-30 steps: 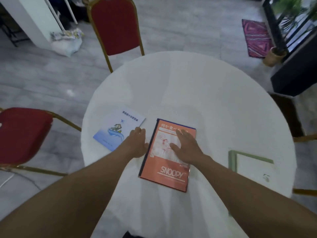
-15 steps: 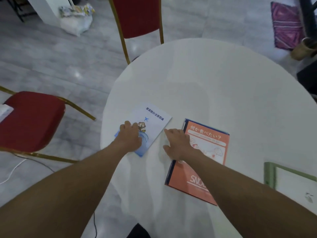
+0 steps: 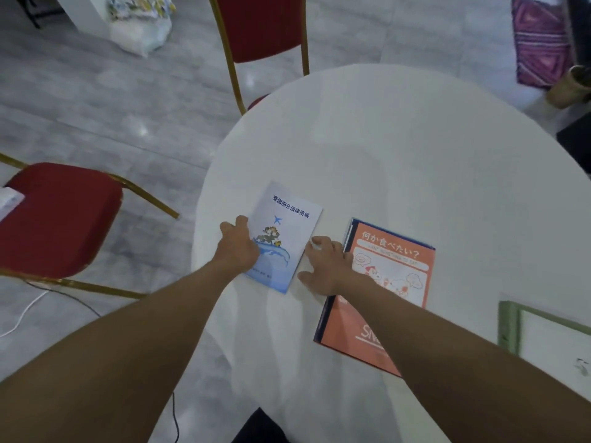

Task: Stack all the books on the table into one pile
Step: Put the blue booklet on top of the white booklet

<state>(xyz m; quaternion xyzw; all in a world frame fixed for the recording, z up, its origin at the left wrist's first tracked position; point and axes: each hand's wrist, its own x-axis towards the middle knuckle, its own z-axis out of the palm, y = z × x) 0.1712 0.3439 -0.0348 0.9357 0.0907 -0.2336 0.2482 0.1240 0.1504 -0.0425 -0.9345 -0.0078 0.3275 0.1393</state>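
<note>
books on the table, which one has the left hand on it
The pale blue booklet with the airplane drawing; the left hand rests on its left edge. The orange Snoopy book and green-framed book lie farther right, away from that hand.

A red chair with a gold frame (image 3: 262, 30) is standing at the far side of the table; a second red chair (image 3: 57, 219) is sitting to the left; a white plastic bag (image 3: 140, 25) is slumping on the grey floor; a patterned purple rug (image 3: 540, 43) is lying beside a woven basket (image 3: 567, 87); a white cable (image 3: 22, 314) is trailing under the left chair.
</note>
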